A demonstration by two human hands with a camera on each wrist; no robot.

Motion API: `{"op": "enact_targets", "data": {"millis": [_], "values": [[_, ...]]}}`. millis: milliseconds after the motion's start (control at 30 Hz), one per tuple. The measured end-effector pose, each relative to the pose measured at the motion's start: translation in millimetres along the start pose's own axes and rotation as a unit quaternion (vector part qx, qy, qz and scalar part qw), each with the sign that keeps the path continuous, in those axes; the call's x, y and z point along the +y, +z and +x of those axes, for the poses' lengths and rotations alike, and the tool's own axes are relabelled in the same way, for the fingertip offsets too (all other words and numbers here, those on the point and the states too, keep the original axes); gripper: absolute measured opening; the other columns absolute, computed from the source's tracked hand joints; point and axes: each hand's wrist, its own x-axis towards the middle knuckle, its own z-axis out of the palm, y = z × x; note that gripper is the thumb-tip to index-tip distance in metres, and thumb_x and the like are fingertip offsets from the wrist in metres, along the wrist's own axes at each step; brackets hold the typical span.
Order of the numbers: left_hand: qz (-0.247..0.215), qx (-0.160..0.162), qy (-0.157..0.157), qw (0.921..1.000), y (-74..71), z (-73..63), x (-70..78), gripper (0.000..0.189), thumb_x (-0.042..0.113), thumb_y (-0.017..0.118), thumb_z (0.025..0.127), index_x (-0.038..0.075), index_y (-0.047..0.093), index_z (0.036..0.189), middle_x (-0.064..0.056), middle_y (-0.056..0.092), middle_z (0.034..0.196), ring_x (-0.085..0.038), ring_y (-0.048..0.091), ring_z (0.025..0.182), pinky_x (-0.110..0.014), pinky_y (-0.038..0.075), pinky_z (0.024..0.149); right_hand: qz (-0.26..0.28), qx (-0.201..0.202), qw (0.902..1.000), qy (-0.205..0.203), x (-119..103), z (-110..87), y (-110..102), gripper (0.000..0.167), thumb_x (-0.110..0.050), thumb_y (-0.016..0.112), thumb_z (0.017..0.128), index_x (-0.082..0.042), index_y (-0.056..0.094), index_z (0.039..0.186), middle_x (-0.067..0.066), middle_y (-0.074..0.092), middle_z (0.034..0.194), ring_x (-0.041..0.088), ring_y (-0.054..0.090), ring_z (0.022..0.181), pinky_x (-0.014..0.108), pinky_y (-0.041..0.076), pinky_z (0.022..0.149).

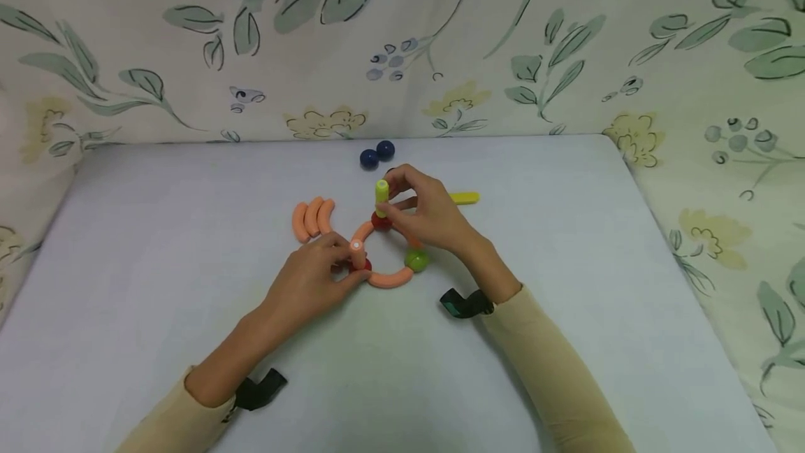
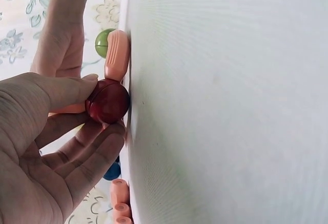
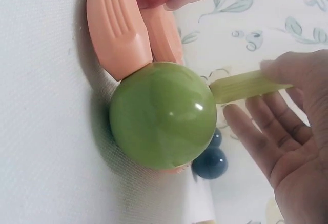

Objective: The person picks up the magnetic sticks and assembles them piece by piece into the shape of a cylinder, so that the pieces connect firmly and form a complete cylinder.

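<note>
A ring of curved orange pieces [image 1: 390, 279] joined by balls lies on the table, with a green ball [image 1: 416, 259] at its right corner. At its left corner my left hand [image 1: 308, 275] holds a red ball [image 2: 108, 102] between thumb and fingers. An orange piece [image 1: 357, 255] stands upright over that ball. My right hand [image 1: 428, 212] pinches a yellow-green rod [image 1: 381, 196] between thumb and fingers. The rod stands upright over the far red ball [image 1: 380, 221], its lower end right at the ball. The right hand partly covers the orange piece behind the green ball.
Several loose curved orange pieces [image 1: 312, 217] lie left of the ring. Two dark blue balls [image 1: 369, 159] sit near the table's back edge. A yellow rod [image 1: 464, 198] lies to the right, partly behind the right hand. Floral cloth [image 1: 428, 110] hangs behind the white table [image 1: 189, 229].
</note>
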Motion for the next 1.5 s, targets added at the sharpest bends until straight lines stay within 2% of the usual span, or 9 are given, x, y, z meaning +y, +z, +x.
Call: {"op": "enact_targets", "data": {"millis": [233, 400, 667, 833, 967, 1100, 1267, 1367, 1500], "values": [[-0.002, 0.002, 0.006, 1.0000, 1.5, 1.5, 0.3, 0.014, 0.024, 0.089, 0.087, 0.025, 0.075, 0.086, 0.003, 0.070, 0.101, -0.013, 0.065, 0.088, -0.031, 0.055, 0.078, -0.013, 0.008, 0.9999, 0.001, 0.8, 0.7, -1.1, 0.036, -0.006, 0.077, 0.095, -0.005, 0.059, 0.126, 0.009, 0.070, 0.115, 0.022, 0.071, 0.107, 0.031, 0.064, 0.086], [0.008, 0.002, -0.004, 1.0000, 2.4, -1.8, 0.1, 0.014, 0.024, 0.089, 0.087, 0.025, 0.075, 0.084, 0.003, 0.069, 0.098, -0.012, 0.062, 0.086, -0.030, 0.053, 0.076, -0.014, -0.002, 0.9999, 0.000, 2.4, 1.1, 1.1, 0.037, -0.009, 0.077, 0.096, -0.006, 0.057, 0.127, 0.009, 0.070, 0.117, 0.021, 0.071, 0.108, 0.030, 0.064, 0.087], [0.010, 0.004, 0.010, 0.9999, -0.8, 0.8, 0.7, 0.014, 0.025, 0.088, 0.088, 0.025, 0.075, 0.085, 0.002, 0.070, 0.098, -0.013, 0.062, 0.087, -0.032, 0.052, 0.077, -0.042, -0.013, 0.9990, -0.001, 0.3, 2.4, -5.1, 0.045, -0.013, 0.080, 0.095, -0.007, 0.058, 0.134, 0.006, 0.070, 0.117, 0.020, 0.071, 0.109, 0.034, 0.061, 0.096], [0.009, 0.001, 0.002, 1.0000, -0.2, 0.2, -0.5, 0.014, 0.025, 0.088, 0.089, 0.025, 0.074, 0.085, 0.002, 0.070, 0.099, -0.013, 0.062, 0.088, -0.032, 0.052, 0.078, -0.059, -0.030, 0.9978, 0.004, 1.6, 0.1, -16.7, 0.060, -0.021, 0.082, 0.094, -0.007, 0.055, 0.145, 0.011, 0.070, 0.124, 0.027, 0.068, 0.117, 0.039, 0.059, 0.102], [0.010, -0.002, 0.000, 0.9999, 2.6, -0.2, 0.2, 0.013, 0.025, 0.089, 0.087, 0.024, 0.076, 0.086, 0.001, 0.070, 0.099, -0.014, 0.061, 0.087, -0.031, 0.052, 0.076, -0.086, -0.006, 0.9962, 0.008, 5.5, -5.7, -31.7, 0.052, -0.020, 0.076, 0.099, -0.006, 0.056, 0.145, 0.018, 0.069, 0.128, 0.031, 0.069, 0.119, 0.045, 0.058, 0.103], [0.010, -0.005, -0.007, 0.9999, 3.6, -0.9, 1.7, 0.014, 0.024, 0.090, 0.086, 0.023, 0.077, 0.088, 0.001, 0.070, 0.100, -0.014, 0.062, 0.087, -0.030, 0.053, 0.076, -0.142, 0.011, 0.9893, 0.030, 8.7, -15.2, -45.8, 0.042, -0.020, 0.070, 0.103, -0.007, 0.061, 0.142, 0.017, 0.068, 0.132, 0.032, 0.068, 0.121, 0.047, 0.056, 0.106], [0.009, -0.002, -0.012, 0.9999, 3.3, -1.7, 2.8, 0.015, 0.025, 0.091, 0.086, 0.024, 0.076, 0.087, 0.003, 0.069, 0.101, -0.013, 0.063, 0.088, -0.031, 0.054, 0.077, -0.206, 0.016, 0.9761, 0.068, 12.5, -29.4, -56.9, 0.038, -0.020, 0.070, 0.103, -0.006, 0.065, 0.138, 0.015, 0.068, 0.134, 0.033, 0.064, 0.126, 0.051, 0.052, 0.110], [0.007, 0.001, -0.007, 1.0000, 1.4, -2.8, 1.0, 0.016, 0.025, 0.090, 0.086, 0.026, 0.074, 0.086, 0.004, 0.069, 0.100, -0.011, 0.063, 0.088, -0.031, 0.054, 0.078, -0.236, -0.001, 0.9678, 0.089, 16.7, -31.7, -56.2, 0.038, -0.021, 0.070, 0.103, -0.007, 0.067, 0.137, 0.013, 0.067, 0.136, 0.031, 0.062, 0.131, 0.051, 0.050, 0.113], [0.007, 0.002, 0.001, 1.0000, -2.4, -2.2, 0.1, 0.017, 0.028, 0.089, 0.088, 0.028, 0.072, 0.085, 0.006, 0.069, 0.100, -0.009, 0.064, 0.089, -0.029, 0.055, 0.079, -0.290, -0.027, 0.9516, 0.099, 22.6, -29.1, -56.0, 0.036, -0.018, 0.071, 0.101, -0.006, 0.069, 0.135, 0.012, 0.067, 0.136, 0.031, 0.062, 0.132, 0.051, 0.051, 0.113]]}}
